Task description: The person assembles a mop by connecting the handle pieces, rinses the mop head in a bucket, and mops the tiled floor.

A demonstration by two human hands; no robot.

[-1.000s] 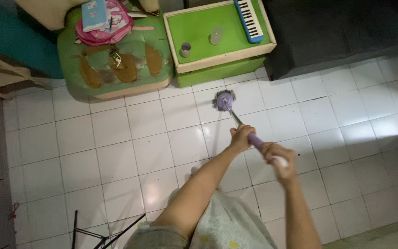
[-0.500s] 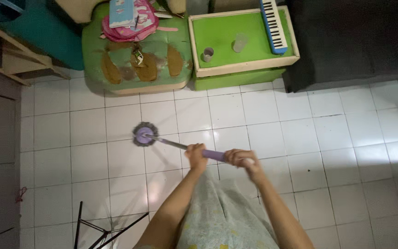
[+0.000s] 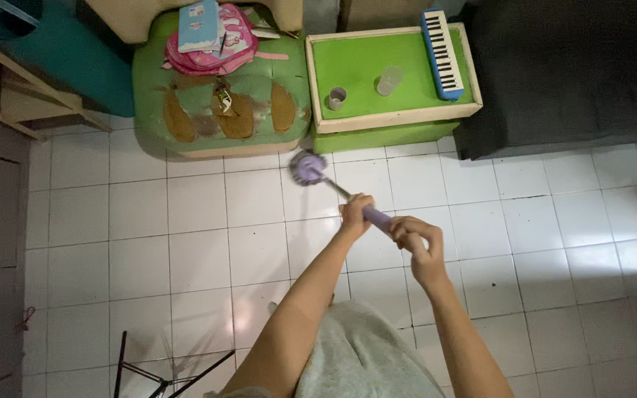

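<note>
Both hands are wrapped around a purple mop handle (image 3: 377, 216), one above the other along the shaft. The left hand (image 3: 356, 211) is the one further down the pole, closed tight round the spot where the purple grip meets the thin metal rod. The right hand (image 3: 416, 237) sits just behind it at the near end of the handle, fingers curled fully shut over the top, so no gap showing in either grip.

The mop head (image 3: 309, 167), a round purple disc with a greyish fringe, is out ahead of the left hand and a bit to its left, down on the white tiled floor (image 3: 186, 236). It's a little blurred, but it sits just in front of the green cushioned seat (image 3: 219, 118) with worn brown patches.

On that seat, well beyond the hands, there's a pink backpack (image 3: 223, 40) with a light blue book (image 3: 202, 16) lying on top. Straight ahead of the hands is a low green worktop (image 3: 377, 55) with a pale frame, carrying a small grey cup (image 3: 337, 98), a clear tumbler (image 3: 388, 80) and a blue keyboard-style instrument (image 3: 441, 53) along its right edge. Past the right hand, a dark sofa (image 3: 569, 66). Near the left elbow, a thin black stand (image 3: 164, 372) on the floor.
</note>
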